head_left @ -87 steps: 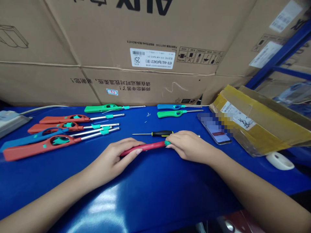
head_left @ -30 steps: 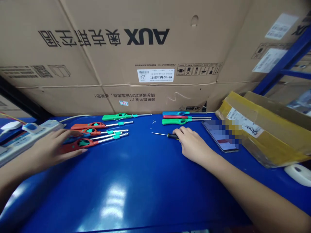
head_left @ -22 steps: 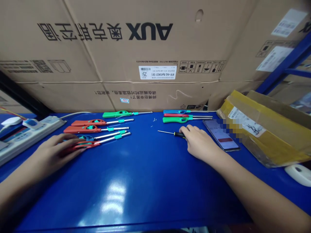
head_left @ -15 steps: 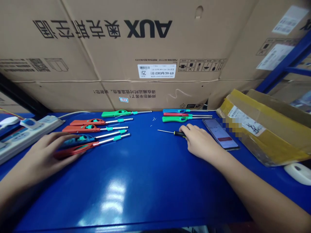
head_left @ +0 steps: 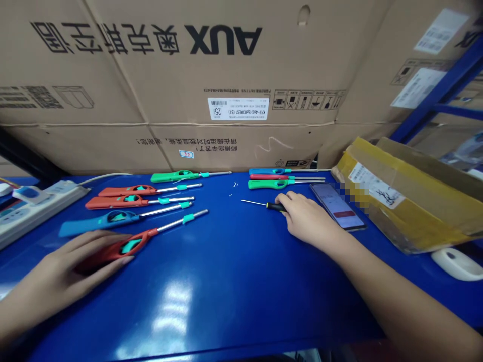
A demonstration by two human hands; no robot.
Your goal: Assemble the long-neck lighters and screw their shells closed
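Observation:
My left hand (head_left: 88, 261) is closed around the handle of a red gas lighter (head_left: 141, 240), whose metal barrel points to the right and away from me. Just beyond it lies a blue lighter (head_left: 101, 222), apart from my fingers. Two more red lighters (head_left: 116, 202) and a green lighter (head_left: 175, 176) lie further back in a rough row. On the other side, my right hand (head_left: 302, 211) grips the black handle of a screwdriver (head_left: 274, 206) low on the blue table, its thin shaft pointing left. Behind that hand are blue, red and green lighters (head_left: 267, 184) side by side.
Large cardboard cartons (head_left: 181, 110) stand along the back. A phone (head_left: 337, 207), a yellow-taped box (head_left: 400, 196) and a white mouse (head_left: 457, 263) are at the right. A power strip (head_left: 41, 206) is at the left. Tiny white bits (head_left: 234, 185) lie near the back middle of the table (head_left: 226, 291).
My left hand has drawn the nearest red lighter towards me, away from the blue one. The right hand still holds the screwdriver in about the same place. The whole view has shifted slightly.

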